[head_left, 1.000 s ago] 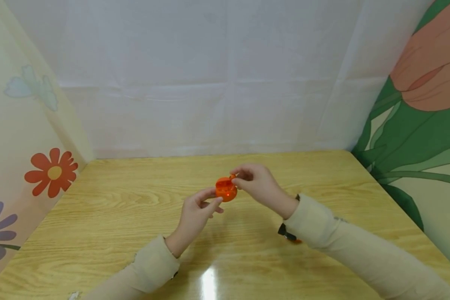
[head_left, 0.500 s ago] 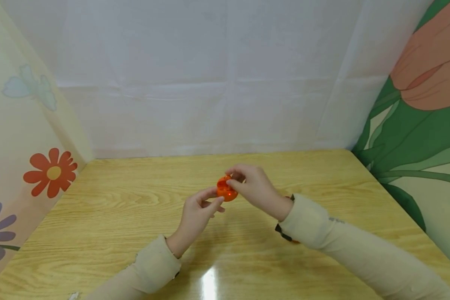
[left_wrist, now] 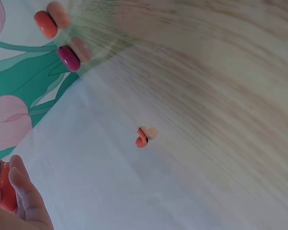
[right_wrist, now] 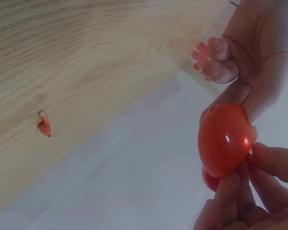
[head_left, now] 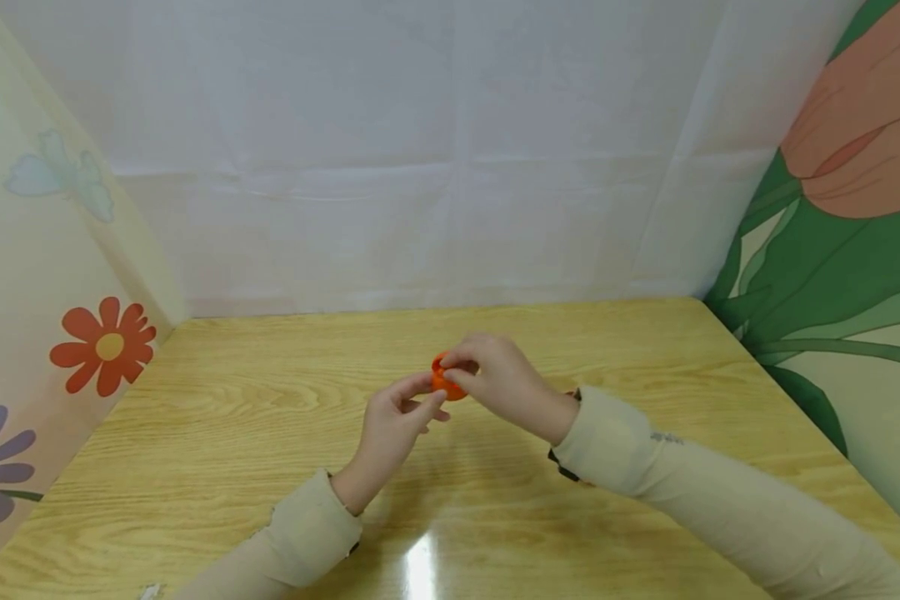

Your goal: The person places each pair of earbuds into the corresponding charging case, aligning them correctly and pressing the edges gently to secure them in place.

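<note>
In the head view, an orange earbud case [head_left: 448, 388] with its lid raised is held above the table. My left hand [head_left: 393, 425] grips it from the left, thumb in front and fingers behind. Against its open side, my right hand [head_left: 498, 379] pinches a small orange earbud, now hidden by the fingers. The right wrist view shows the rounded case [right_wrist: 225, 139] between both hands, with a small light glowing on it. Its inside is out of sight there. Only an orange strip of the case [left_wrist: 8, 189] shows among fingers at the left wrist view's edge.
Another orange earbud [left_wrist: 142, 139] lies on the wooden table [head_left: 270, 433]. Farther off in the left wrist view are an orange oval object [left_wrist: 46, 25] and a magenta one [left_wrist: 69, 58]. A white cloth wall [head_left: 450, 233] stands behind the table.
My right hand has moved slightly left and onto the open case, bringing the earbud from the lid's edge to where the fingers cover it. The left hand has stayed almost still.
</note>
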### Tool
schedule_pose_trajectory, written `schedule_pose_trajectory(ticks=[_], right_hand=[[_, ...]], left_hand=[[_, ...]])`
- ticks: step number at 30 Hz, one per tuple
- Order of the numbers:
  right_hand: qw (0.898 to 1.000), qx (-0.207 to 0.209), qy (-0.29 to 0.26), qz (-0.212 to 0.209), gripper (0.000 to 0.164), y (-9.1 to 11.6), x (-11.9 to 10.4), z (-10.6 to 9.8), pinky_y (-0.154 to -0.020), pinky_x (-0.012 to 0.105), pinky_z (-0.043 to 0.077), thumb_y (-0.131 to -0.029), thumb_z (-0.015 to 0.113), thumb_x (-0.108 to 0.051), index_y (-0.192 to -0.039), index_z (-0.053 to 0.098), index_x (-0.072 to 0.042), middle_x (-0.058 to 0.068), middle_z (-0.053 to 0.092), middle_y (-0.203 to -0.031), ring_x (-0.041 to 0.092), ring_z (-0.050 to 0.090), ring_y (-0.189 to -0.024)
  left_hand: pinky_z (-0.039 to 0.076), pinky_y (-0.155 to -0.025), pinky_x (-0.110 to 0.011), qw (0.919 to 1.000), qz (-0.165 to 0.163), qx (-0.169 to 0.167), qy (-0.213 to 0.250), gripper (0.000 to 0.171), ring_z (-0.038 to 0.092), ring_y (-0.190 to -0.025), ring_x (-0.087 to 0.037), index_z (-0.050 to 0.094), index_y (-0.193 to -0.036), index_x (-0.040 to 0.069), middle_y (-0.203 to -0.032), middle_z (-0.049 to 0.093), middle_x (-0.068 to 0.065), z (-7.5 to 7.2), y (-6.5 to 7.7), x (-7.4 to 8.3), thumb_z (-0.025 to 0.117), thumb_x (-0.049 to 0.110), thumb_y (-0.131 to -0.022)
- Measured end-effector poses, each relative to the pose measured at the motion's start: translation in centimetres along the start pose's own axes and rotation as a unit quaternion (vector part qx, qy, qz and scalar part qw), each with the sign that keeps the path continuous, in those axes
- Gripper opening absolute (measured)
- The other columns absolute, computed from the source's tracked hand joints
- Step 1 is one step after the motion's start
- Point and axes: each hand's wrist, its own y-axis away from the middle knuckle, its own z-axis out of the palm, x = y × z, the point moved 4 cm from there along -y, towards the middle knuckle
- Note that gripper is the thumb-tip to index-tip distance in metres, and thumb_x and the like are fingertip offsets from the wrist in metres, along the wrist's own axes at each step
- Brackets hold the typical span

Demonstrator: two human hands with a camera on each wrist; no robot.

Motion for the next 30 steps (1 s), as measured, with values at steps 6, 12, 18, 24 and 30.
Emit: schedule_pose_trajectory(ticks=[6,12,18,24,30], right_hand=[[0.999,0.017,-0.019,0.022,0.008,-0.1,0.0,-0.3,-0.063,0.026,0.051,-0.088,0.068,0.002,-0.095,0.073,0.003,0.007,0.068,-0.087,0.016,0.058,-0.072],[0.997,0.044,-0.03,0.06,0.011,-0.4,1.2,-0.7,-0.066,0.031,0.051,-0.09,0.066,0.001,-0.099,0.07,0.006,0.011,0.068,-0.087,0.02,0.058,-0.074],[0.988,0.045,-0.058,0.133,0.014,-1.1,3.7,-0.3,-0.077,0.037,0.053,-0.092,0.065,-0.003,-0.103,0.069,0.006,0.016,0.069,-0.098,0.026,0.063,-0.087],[0.968,0.027,-0.12,0.218,0.017,-1.8,6.5,0.6,-0.078,0.04,0.054,-0.093,0.063,-0.004,-0.105,0.066,0.007,0.018,0.067,-0.1,0.032,0.063,-0.087],[0.954,0.015,-0.151,0.26,0.017,-2.2,8.4,1.4,-0.071,0.036,0.053,-0.093,0.062,-0.004,-0.104,0.065,0.008,0.017,0.066,-0.097,0.031,0.063,-0.082]], left_hand=[[0.049,-0.055,-0.024,0.9999,-0.007,0.008,0.002,0.027,0.07,-0.069,-0.017,0.066,-0.116,-0.006,-0.108,0.07,-0.019,-0.4,0.0,-0.4,0.067,0.005,-0.092],[0.049,-0.055,-0.023,0.9993,-0.025,0.026,-0.002,0.026,0.07,-0.069,-0.016,0.067,-0.115,-0.004,-0.108,0.07,-0.017,-1.1,0.0,-0.8,0.067,0.008,-0.092],[0.05,-0.056,-0.024,0.9988,-0.034,0.035,-0.002,0.026,0.07,-0.071,-0.019,0.067,-0.115,-0.004,-0.108,0.07,-0.016,-1.8,0.0,-1.0,0.067,0.008,-0.092],[0.05,-0.056,-0.024,0.9984,-0.041,0.038,-0.003,0.025,0.07,-0.071,-0.018,0.067,-0.115,-0.004,-0.107,0.07,-0.016,-2.2,0.1,-1.2,0.067,0.008,-0.092],[0.049,-0.056,-0.023,0.9982,-0.044,0.039,0.0,0.026,0.069,-0.07,-0.015,0.067,-0.115,-0.004,-0.107,0.07,-0.016,-2.4,0.0,-1.2,0.067,0.008,-0.092]])
